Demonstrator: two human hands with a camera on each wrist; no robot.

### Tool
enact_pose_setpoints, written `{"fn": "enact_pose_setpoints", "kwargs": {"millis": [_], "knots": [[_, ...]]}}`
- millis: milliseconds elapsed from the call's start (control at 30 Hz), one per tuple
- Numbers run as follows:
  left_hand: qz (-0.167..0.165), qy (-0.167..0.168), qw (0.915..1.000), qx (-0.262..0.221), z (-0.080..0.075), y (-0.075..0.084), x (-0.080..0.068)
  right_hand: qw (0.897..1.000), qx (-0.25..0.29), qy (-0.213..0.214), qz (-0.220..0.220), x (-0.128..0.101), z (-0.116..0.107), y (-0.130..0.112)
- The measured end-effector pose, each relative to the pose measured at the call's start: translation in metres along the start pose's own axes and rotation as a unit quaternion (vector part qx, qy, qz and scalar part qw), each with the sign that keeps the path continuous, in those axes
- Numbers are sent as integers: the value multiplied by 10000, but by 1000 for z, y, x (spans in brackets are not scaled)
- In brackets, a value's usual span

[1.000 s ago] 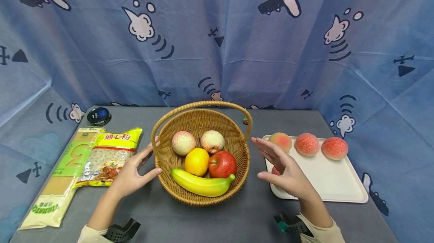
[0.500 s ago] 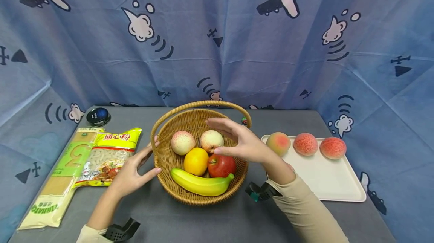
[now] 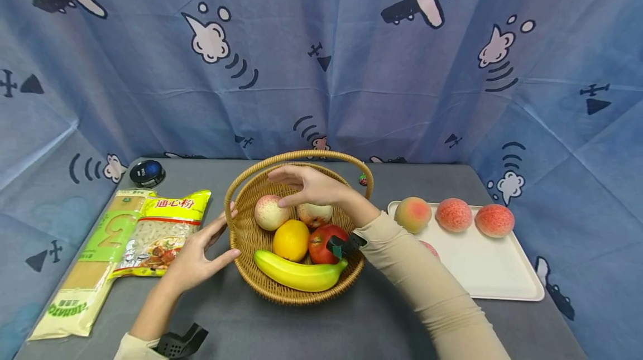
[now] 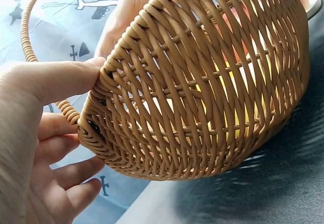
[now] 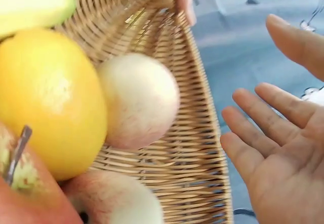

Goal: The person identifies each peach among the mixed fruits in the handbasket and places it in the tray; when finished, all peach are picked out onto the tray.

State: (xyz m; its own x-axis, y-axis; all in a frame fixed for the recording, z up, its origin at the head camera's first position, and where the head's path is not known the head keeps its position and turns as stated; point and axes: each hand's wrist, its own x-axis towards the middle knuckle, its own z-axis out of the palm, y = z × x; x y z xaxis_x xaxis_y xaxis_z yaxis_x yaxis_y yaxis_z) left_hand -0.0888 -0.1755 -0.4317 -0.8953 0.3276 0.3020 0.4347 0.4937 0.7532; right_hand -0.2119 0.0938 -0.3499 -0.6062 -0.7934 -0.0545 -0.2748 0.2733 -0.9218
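- Head view: sitting centre-table, wicker basket (image 3: 251, 231) holding a pale peach (image 3: 270, 212) at its 10 o'clock.
- Bracing basket's 9 o'clock rim, left hand (image 3: 197, 257), fingers straight, thumb pressing weave.
- Hovering over the pale peach, right hand (image 3: 307, 186), fingers spread, gripping nothing.

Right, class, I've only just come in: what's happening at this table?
A person steadies a round woven wicker basket on the grey table with the left hand against its outer wall. The right hand reaches in, open, over two pale pink peaches, holding nothing. An orange, a red apple and a yellow banana also lie inside. Three more peaches sit on the white tray.
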Motion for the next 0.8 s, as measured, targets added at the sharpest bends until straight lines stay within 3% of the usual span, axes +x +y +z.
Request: {"fn": "enact_pose_setpoints", "kwargs": {"millis": [200,467,800], "knots": [[60,24,10000,8,0,-1,0,9988,7,-364,326,21,1,17],[88,-58,9998,-139,5,-1,-3,9954,-329,-501,750,34,10,30],[36,5,10000,53,3,0,-1,9920,-881,-416,799,42,17,40]]}}
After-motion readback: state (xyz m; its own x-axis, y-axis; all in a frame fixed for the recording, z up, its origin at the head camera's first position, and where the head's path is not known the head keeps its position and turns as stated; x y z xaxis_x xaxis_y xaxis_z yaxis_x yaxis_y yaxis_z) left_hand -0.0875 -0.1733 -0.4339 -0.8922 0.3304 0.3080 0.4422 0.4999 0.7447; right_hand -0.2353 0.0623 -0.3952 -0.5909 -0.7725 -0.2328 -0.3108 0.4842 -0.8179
